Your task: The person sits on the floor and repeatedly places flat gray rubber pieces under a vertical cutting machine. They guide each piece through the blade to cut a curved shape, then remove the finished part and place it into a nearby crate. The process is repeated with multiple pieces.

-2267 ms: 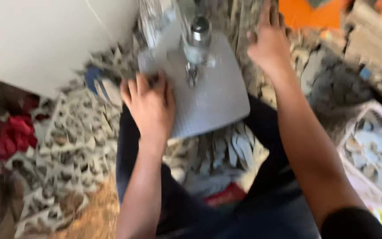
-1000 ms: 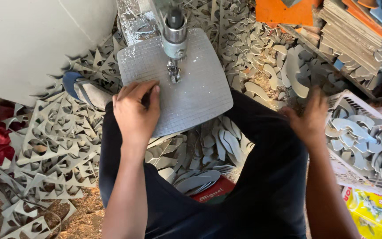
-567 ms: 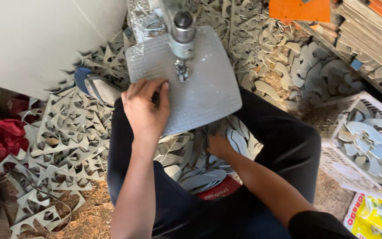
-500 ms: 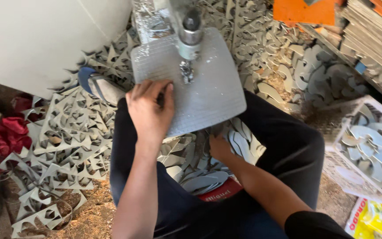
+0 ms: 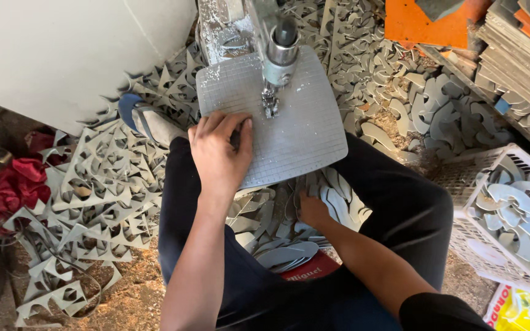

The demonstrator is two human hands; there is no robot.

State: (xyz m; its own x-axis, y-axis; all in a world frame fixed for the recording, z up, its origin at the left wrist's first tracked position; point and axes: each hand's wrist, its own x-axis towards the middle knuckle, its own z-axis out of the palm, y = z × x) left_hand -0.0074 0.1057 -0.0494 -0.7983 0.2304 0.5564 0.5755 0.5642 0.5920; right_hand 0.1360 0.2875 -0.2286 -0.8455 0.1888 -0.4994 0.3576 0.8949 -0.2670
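Head view: right hand (image 5: 311, 210) touches grey cut-outs (image 5: 289, 251) under saw table (image 5: 305, 132)

Saw table (image 5: 302, 132): matt grey metal, fine grid texture, dusted with pale chips. Cut-out pieces (image 5: 289, 254) below it: smooth, dull grey sheet. Basket (image 5: 461, 184): white plastic mesh.

Left hand (image 5: 219, 156) flat on saw table (image 5: 302, 132)

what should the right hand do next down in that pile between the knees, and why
Probably lift one grey cut piece up onto the saw table. The right hand is already down in the pile under the table, while the left hand rests flat on the table beside the blade with nothing under it.
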